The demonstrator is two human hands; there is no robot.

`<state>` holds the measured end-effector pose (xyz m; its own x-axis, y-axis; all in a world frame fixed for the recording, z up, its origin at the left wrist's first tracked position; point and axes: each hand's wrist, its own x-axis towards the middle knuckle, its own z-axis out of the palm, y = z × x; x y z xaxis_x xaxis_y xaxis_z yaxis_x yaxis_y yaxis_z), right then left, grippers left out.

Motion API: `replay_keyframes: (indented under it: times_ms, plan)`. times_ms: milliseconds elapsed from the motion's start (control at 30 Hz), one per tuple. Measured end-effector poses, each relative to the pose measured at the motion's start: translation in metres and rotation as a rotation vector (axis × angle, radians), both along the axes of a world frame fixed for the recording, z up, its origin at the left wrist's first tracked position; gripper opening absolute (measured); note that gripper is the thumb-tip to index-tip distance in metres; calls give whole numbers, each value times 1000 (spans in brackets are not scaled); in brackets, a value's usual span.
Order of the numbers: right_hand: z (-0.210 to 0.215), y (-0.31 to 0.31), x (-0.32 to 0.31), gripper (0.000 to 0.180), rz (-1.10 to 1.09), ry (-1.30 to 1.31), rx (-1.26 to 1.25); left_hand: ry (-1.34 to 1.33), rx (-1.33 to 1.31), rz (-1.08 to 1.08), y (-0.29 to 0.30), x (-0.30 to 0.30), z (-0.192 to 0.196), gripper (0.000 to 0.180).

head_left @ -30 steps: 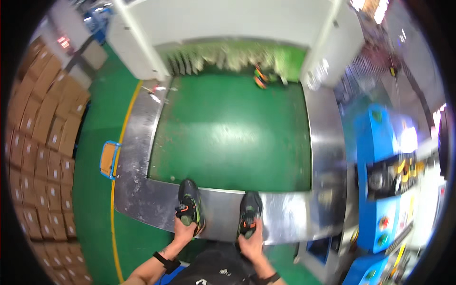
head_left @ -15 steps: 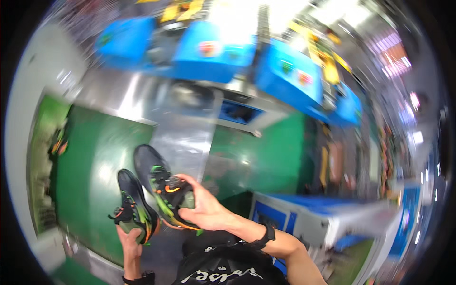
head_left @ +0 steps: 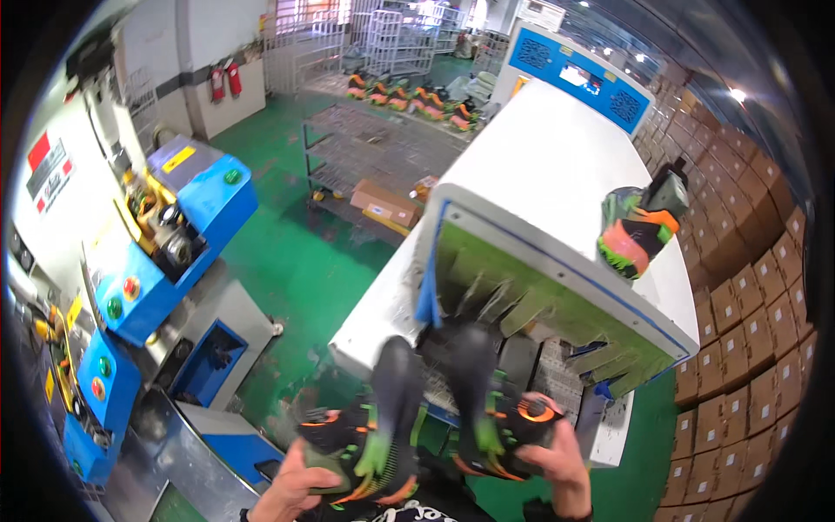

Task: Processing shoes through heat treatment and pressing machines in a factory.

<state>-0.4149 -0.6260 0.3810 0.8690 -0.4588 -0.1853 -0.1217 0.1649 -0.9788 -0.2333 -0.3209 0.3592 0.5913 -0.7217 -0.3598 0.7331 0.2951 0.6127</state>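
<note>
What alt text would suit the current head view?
The person's left hand grips a black-green-orange shoe, the right hand a matching shoe, before a white machine. Another shoe sits atop it; stacked boxes stand right.

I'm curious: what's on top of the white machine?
A colourful shoe sits on the white machine, with a blue panel at the far end; the surface under the shoe is covered.

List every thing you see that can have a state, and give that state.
Left hand: closed on a shoe
Left-hand shoe: held, toe pointing away from the person
Right hand: closed on a shoe
Right-hand shoe: held, toe pointing away
Third shoe: resting on the white machine
Screen: lit
Cartons: stacked
</note>
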Motion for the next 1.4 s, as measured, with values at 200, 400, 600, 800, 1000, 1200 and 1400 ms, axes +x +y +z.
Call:
replay_keyframes:
  times_ms: [200,400,600,800,1000,1200,1400]
  plan:
    - [-72,-64,-43,71,-705,318,-462,-700,320,-395,-155,34,-16,81]
    - [-73,-71,-9,63,-805,261,-864,-1296,656,-457,-270,73,-61,76]
    - [43,-67,37,65,-916,-401,-1136,-1363,237,-51,-199,63,-29,49]
    - [104,-178,134,80,-1022,-190,-984,-1336,166,-311,-82,97,-60,23]
    - [119,-182,132,72,-1240,-177,-1093,-1032,379,-402,58,159,-78,23]
    - [105,-35,166,51,-1218,-373,-591,-578,571,-75,141,216,-125,26]
    - [79,57,211,32,-925,-759,97,-1230,708,-409,92,258,-112,35]
